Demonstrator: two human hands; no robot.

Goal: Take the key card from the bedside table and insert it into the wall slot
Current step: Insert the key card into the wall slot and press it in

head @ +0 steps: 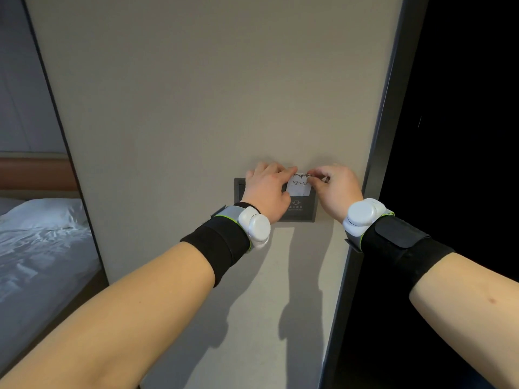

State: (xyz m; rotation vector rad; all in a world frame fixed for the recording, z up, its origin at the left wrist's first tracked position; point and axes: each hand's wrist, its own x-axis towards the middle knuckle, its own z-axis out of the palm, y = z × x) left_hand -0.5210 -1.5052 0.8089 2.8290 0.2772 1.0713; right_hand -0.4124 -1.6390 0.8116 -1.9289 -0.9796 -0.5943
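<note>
wall [196, 108]: beige panel filling most of our view; bed [42, 234] off at 9 o'clock, dark opening past the trim at 3 o'clock.

forearms: both reach up and inward from 7 and 5 o'clock and meet at the plate. We judge we stand square to it so each hand can work one side of the card.

bands: black wrist wraps with white pods on both wrists, apart from the plate.

plate [302, 209]: dark wall unit just below centre, arrow and small print on its lower face. We can't read the print. The slot mouth looks to sit along the upper part, mostly hidden by hands and card.

left hand [266, 189]: lies over the plate's left half, knuckles toward us, fingers curled together, tips at the card's left edge at 9 o'clock. We judge it steadies and guides. Whether it pinches we can't tell.

right hand [335, 186]: thumb and forefinger pinch the card's top right corner at 1 o'clock, other fingers curled. Likely the driving hand.

card [299, 186]: white with dark marking on top, upright against the plate between both hands. Lower edge at or in the slot, upper part still showing. We judge the insert under way, not seated.
</note>
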